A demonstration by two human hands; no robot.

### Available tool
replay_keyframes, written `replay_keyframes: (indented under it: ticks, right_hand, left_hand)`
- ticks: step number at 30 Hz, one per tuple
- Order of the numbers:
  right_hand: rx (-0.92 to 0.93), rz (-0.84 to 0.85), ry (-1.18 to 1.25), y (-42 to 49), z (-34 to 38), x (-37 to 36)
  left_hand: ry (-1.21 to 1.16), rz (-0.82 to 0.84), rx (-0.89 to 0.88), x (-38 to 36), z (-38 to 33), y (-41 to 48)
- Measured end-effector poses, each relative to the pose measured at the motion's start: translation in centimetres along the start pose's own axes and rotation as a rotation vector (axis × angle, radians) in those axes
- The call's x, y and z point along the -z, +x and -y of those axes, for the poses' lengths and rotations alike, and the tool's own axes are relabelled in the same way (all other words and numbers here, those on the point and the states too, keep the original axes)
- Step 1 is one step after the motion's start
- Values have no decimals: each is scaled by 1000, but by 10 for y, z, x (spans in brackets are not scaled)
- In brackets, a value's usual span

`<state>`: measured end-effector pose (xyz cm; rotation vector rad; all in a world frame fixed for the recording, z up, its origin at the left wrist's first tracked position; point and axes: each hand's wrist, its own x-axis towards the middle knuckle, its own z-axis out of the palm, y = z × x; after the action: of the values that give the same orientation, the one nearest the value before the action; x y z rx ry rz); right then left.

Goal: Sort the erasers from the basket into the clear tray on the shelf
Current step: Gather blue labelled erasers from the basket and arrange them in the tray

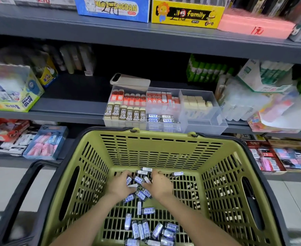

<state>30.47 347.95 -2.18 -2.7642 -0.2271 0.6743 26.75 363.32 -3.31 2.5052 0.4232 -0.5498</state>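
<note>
Both my hands reach down into the olive-green basket (pixel 156 150). My left hand (pixel 119 185) has its fingers curled round several blue-and-white wrapped erasers (pixel 138 180). My right hand (pixel 159 185) curls round erasers of the same heap from the other side. More such erasers (pixel 146 228) lie loose on the basket floor nearer me. The clear tray (pixel 204 121) stands on the shelf just beyond the basket. Its compartments hold red, brown 2B, blue and cream erasers.
A phone (pixel 130 79) lies behind the tray on the grey shelf (pixel 66 110). A glue box (pixel 13 96) stands at the left and glue sticks (pixel 208 70) at the right. The basket's black handle (pixel 27 183) hangs at the left.
</note>
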Motion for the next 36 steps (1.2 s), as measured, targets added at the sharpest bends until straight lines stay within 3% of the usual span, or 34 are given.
replay_keyframes:
  ticks: [4,8,11,16,19,23,25,28,32,34,36]
  right_hand:
    - [23,2,68,2,-7,-3]
    - [32,66,182,1,-27,8]
    - [-46,173,433,-2,-43,19]
    - [-102,271,899,-14,-41,49]
    - [-90,234,1031,-24,-28,64]
    - [125,-19,946,-41,-4,78]
    - [274,-131,744,-49,13,83]
    - [451,-191,436,-58,29,83]
    - [418,-376,666,-51,20,74]
    - [356,-281,422,-42,7,56]
    - [329,-51,149,-33,-7,29]
  left_hand:
    - [26,-91,3,-9,2,4]
    - [121,-20,-93,-6,-2,10]
    - [220,59,-181,-5,-6,15]
    - [150,112,-132,5,-11,9]
    - [-200,158,-22,15,-15,-2]
    - [-1274,289,356,45,-40,-22]
    - [-1589,419,444,58,-50,-31]
    - [-1760,519,535,68,-57,-43]
    - [-1734,463,612,82,-54,-54]
    - [-1734,419,593,92,-51,-56]
    - [-1788,407,548,105,-49,-58]
